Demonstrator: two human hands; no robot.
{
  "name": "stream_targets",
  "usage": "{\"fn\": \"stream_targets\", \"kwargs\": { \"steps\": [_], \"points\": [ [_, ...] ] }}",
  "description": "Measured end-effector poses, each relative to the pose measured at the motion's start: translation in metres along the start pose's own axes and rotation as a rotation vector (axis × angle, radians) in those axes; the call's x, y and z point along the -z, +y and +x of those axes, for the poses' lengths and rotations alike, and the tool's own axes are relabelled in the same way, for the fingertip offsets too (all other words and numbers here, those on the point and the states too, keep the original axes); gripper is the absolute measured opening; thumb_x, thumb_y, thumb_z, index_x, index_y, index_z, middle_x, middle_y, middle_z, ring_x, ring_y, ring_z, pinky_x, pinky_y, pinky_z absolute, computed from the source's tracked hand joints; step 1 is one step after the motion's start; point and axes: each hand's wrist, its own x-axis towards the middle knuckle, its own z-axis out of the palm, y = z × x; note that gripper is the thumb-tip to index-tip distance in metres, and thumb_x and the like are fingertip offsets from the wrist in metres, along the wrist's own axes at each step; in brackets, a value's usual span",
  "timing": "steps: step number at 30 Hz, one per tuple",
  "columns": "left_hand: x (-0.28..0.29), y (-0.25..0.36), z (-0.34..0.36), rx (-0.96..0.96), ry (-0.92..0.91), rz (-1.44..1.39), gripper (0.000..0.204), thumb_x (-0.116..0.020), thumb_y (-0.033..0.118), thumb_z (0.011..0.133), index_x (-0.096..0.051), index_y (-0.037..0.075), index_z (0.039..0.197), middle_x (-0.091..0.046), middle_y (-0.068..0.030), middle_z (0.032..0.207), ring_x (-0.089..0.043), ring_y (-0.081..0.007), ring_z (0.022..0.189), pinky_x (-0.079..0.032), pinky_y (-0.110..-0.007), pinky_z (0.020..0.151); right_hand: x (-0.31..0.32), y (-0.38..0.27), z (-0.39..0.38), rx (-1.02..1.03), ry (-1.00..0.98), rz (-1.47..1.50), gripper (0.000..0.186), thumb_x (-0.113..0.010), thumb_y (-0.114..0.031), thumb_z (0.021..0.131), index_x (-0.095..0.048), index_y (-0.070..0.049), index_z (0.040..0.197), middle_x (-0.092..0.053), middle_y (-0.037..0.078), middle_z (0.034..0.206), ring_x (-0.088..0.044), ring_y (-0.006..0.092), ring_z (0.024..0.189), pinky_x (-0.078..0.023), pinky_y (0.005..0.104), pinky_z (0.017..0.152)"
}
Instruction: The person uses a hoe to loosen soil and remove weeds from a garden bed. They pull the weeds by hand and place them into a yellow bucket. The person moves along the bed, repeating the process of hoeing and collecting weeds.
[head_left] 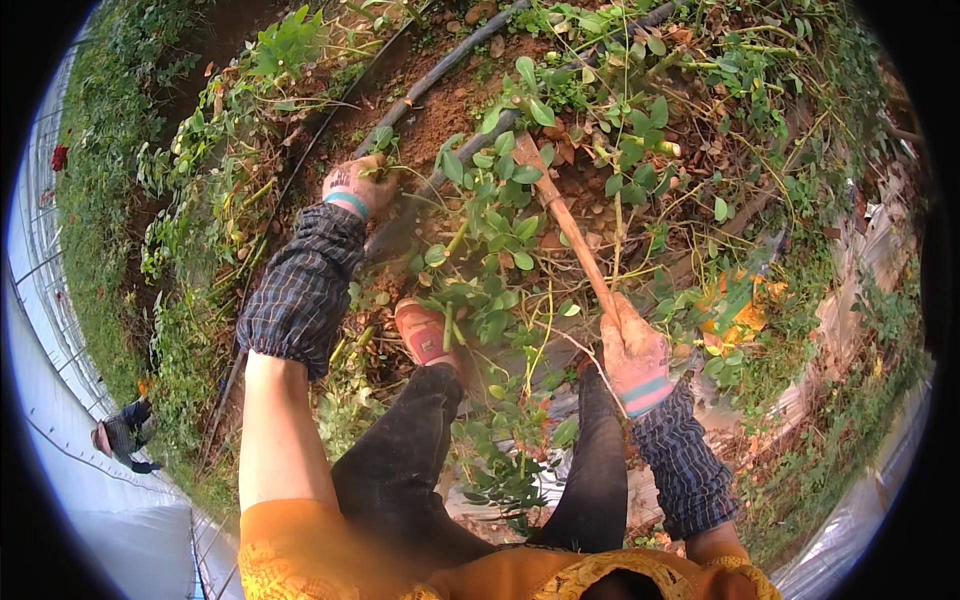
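Note:
My left hand [360,186], in a pale, soil-stained glove with a teal cuff band, is closed at the lower end of a dark irrigation hose [432,78]. The hose runs into the fist; the fingertips are partly turned away. My right hand [635,350], gloved alike, grips the wooden handle [578,240] of a hoe-like digging tool. Its far end [528,152] rests among leaves by a second dark hose [480,140], and the working edge is hidden. Between my hands stands a leafy green plant [500,220] with cut stems.
Reddish soil [440,100] shows between the hoses. My red shoe [424,332] is close to the plant. Tangled stems and dry leaves lie at the right, beside crumpled plastic sheeting [850,300]. A yellow-orange object [735,312] lies near my right hand. Another person [125,437] is far left.

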Motion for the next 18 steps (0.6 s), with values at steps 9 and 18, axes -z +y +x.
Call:
{"fn": "stream_targets", "kwargs": {
  "steps": [9, 18],
  "points": [
    [0.019, -0.093, -0.131, 0.248, 0.359, -0.793, 0.044, -0.064, 0.024, 0.085, -0.055, -0.001, 0.12, -0.067, -0.0113, 0.091, -0.062, -0.0194, 0.074, -0.049, -0.029, 0.071, 0.016, -0.003, 0.041, 0.087, -0.022, 0.018, 0.035, -0.055, -0.02, 0.093, -0.055, -0.002, 0.123, -0.065, 0.009, 0.086, -0.062, 0.0192, 0.071, -0.05, 0.0297, 0.063],
    [0.091, -0.065, -0.271, 0.487, 0.831, -1.937, 0.029, -0.052, 0.022, 0.09, -0.058, 0.008, 0.115, -0.065, -0.0079, 0.101, -0.063, -0.0218, 0.085, -0.053, -0.036, 0.071, 0.129, -0.008, -0.17, -0.414, -0.435, 0.592, 0.045, -0.06, -0.029, 0.091, -0.053, -0.003, 0.127, -0.056, 0.001, 0.066, -0.043, 0.0054, 0.042, -0.033, 0.0199, 0.037]
  ]
}}
